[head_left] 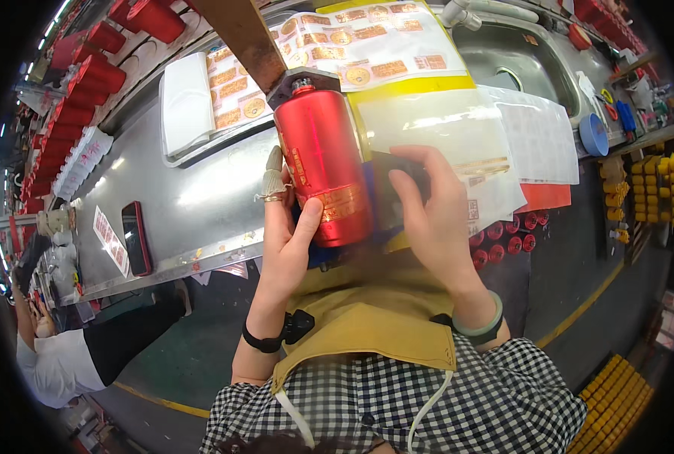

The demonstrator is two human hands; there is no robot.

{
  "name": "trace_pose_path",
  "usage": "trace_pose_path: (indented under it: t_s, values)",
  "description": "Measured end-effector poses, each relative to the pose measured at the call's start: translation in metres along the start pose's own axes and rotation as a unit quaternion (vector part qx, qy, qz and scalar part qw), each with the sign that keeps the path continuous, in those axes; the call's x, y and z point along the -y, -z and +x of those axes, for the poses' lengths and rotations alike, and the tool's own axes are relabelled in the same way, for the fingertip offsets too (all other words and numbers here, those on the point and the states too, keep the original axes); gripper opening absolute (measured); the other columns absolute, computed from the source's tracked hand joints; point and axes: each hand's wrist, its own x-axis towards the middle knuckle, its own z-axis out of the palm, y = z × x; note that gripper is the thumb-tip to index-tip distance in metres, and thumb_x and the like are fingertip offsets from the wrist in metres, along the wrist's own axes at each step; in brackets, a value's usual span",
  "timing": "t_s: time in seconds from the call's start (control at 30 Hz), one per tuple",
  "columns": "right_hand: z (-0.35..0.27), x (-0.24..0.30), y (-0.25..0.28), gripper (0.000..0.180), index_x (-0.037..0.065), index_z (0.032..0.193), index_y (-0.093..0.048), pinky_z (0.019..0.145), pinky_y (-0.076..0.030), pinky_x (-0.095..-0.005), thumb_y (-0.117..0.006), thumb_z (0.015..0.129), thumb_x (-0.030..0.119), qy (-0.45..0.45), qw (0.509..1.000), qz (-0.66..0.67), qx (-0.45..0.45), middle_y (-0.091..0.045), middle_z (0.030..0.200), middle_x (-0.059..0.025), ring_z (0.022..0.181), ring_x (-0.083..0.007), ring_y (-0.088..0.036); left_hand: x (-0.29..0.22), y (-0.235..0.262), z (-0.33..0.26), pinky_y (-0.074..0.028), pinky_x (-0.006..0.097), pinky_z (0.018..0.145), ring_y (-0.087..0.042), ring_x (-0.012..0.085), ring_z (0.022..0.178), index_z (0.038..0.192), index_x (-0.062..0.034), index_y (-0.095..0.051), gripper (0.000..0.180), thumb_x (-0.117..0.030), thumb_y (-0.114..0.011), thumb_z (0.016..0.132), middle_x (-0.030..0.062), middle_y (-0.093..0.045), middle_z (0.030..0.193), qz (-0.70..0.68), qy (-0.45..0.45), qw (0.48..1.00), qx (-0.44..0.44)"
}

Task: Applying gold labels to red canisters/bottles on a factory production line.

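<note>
While left hand grips red bottle | right hand clasps dark pad | steel bench edge just below.

A glossy red metal bottle with a narrow silver neck and gold label bands is held nearly upright above the steel worktop, its neck set under a dark bracket, while a dark flat tool is pressed against its right side.
</note>
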Motion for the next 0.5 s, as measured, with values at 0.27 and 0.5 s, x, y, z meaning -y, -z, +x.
trace_pose_path:
  t_s: [0.27, 0.5]
  values:
    - [0.002, -0.013, 0.0, 0.019, -0.002, 0.112, -0.063, 0.077, -0.052, -0.0381, -0.063, 0.094, 0.004, 0.044, 0.992, -0.114, -0.012, -0.068, 0.096, -0.0192, 0.085, -0.0322, -0.067, 0.007, 0.015, -0.003, -0.042, 0.037, 0.11, -0.056, 0.0254, 0.128, 0.161, -0.0002, -0.01, 0.13, -0.017, -0.095, 0.065, 0.0188, -0.052, 0.144, 0.201, -0.004, 0.979, 0.019]
    - [-0.005, 0.003, 0.002, 0.019, -0.002, 0.115, -0.063, 0.078, -0.051, -0.027, -0.063, 0.097, 0.005, -0.062, 0.994, 0.053, 0.07, -0.068, 0.093, -0.0068, 0.087, -0.0109, -0.062, 0.002, 0.006, -0.01, -0.045, 0.038, 0.107, -0.06, 0.0288, 0.124, 0.155, 0.0032, -0.028, 0.109, -0.017, -0.091, 0.069, 0.0213, -0.056, 0.14, 0.238, -0.154, 0.957, -0.068]
